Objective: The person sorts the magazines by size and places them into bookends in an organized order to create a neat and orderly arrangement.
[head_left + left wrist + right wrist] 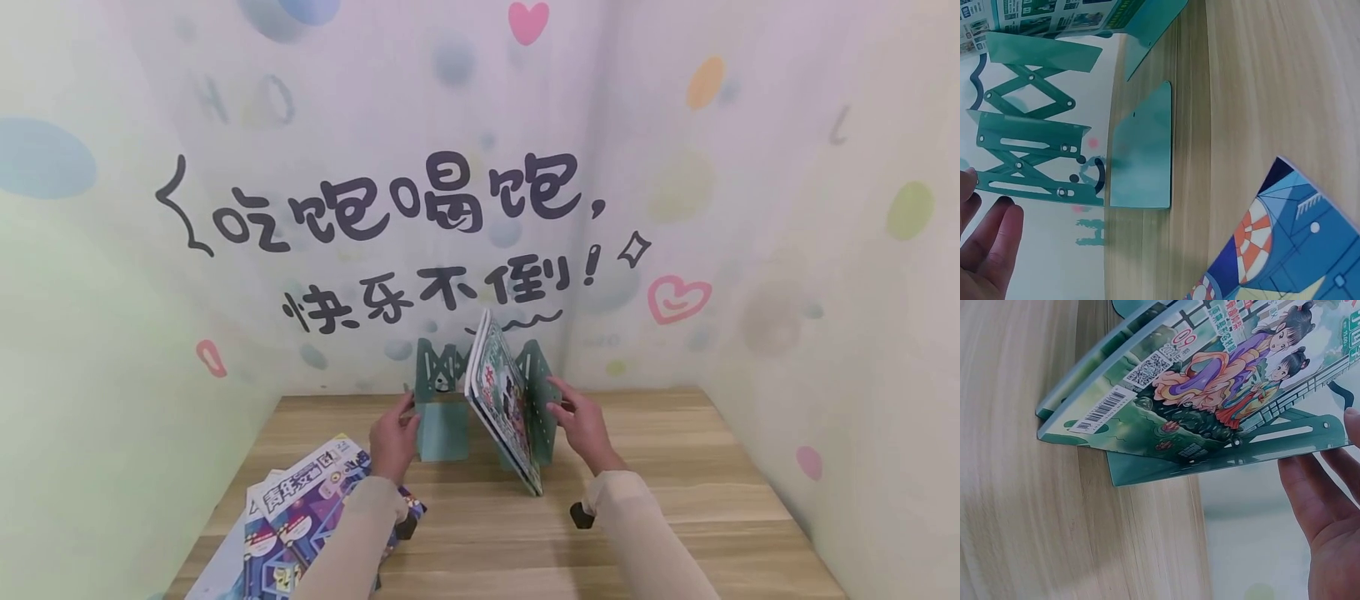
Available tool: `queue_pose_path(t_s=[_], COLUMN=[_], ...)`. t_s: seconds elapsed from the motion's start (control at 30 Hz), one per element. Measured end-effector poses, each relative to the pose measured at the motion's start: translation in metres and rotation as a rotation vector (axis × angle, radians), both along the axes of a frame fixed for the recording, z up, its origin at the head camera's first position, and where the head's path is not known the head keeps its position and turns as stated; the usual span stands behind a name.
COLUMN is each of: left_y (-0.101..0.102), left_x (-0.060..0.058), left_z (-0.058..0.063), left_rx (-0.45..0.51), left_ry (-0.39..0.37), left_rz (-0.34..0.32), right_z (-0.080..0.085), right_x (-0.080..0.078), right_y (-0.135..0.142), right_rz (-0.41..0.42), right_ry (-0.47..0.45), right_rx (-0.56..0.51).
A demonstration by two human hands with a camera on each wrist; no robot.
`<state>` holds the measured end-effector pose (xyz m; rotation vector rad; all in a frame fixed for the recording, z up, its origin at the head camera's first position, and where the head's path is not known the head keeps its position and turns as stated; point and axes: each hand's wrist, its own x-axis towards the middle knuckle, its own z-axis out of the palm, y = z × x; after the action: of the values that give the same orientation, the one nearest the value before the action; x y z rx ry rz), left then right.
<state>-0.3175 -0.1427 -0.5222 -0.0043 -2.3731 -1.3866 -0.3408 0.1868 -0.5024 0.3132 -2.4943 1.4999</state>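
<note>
- Green book rack (444, 433) stands on the wooden table (660, 475), near its far edge, between the person's two hands; its upright end panels are joined at the back by a crisscross lattice (1019, 165).
- On the rack's left side, a flat base plate (1142, 156) with a slanted corner lies against the tabletop.
- Toward the right end of the rack stand at least two tilted magazines (504, 408), close beside the right end panel (545, 400); their lower corners jut out past the front of the rack.
- Seen from the right wrist, the nearest cover shows two illustrated figures in flowing robes, with a barcode and a square code near one corner.
- The left hand (393, 437) grips the left end panel (423, 375), thumb near its edge and fingers along the outer face.
- The right hand (588, 425) grips the right end panel the same way, its fingers against the outer face.
- To the left on the table lie overlapping purple and blue magazines (300, 529), partly hidden behind the left forearm.
- Both arms wear pale sleeves (652, 533), with a small black object (582, 515) at each wrist.
- Behind the table rises a pale wall (765, 150) with dark Chinese lettering (452, 192), coloured ovals and pink hearts (529, 22).
</note>
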Motion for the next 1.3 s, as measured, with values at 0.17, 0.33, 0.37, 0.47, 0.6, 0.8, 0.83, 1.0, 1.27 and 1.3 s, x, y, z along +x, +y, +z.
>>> queue_pose_path(t_s=[0.17, 0.33, 0.37, 0.47, 0.6, 0.8, 0.83, 1.0, 1.27, 1.3], left_y=[-0.004, -0.011, -0.012, -0.018, -0.023, -0.031, -0.032, -0.038, -0.052, -0.054], left_x=[0.006, 0.012, 0.013, 0.016, 0.02, 0.024, 0.024, 0.029, 0.029, 0.029], left_z=[-0.003, -0.007, -0.008, -0.011, -0.014, -0.02, -0.02, -0.021, -0.029, -0.03], left_rx=[-0.007, -0.03, -0.041, -0.056, -0.04, -0.054, -0.06, -0.106, -0.157, -0.16], left_ry=[0.001, -0.024, -0.025, -0.035, -0.058, -0.103, -0.107, -0.061, -0.04, -0.048], left_rz=[0.02, 0.051, 0.065, 0.113, 0.16, 0.196, 0.201, 0.236, 0.381, 0.392], right_z=[-0.002, -0.003, -0.004, -0.003, -0.002, -0.002, -0.002, -0.002, 0.001, 0.001], right_x=[0.0, 0.0, 0.0, 0.0, -0.001, -0.001, -0.002, -0.002, -0.002, -0.002], right_y=[0.0, 0.0, 0.0, 0.0, 0.0, 0.0, 0.0, 0.001, 0.0, 0.0], right_rz=[0.014, 0.012, 0.013, 0.009, -0.002, -0.006, -0.008, -0.012, -0.012, -0.013], right_ry=[0.0, -0.003, -0.003, -0.008, -0.009, -0.015, -0.015, -0.021, -0.012, -0.013], right_rx=[-0.004, -0.002, -0.001, 0.0, 0.005, 0.026, 0.029, 0.036, 0.033, 0.033])
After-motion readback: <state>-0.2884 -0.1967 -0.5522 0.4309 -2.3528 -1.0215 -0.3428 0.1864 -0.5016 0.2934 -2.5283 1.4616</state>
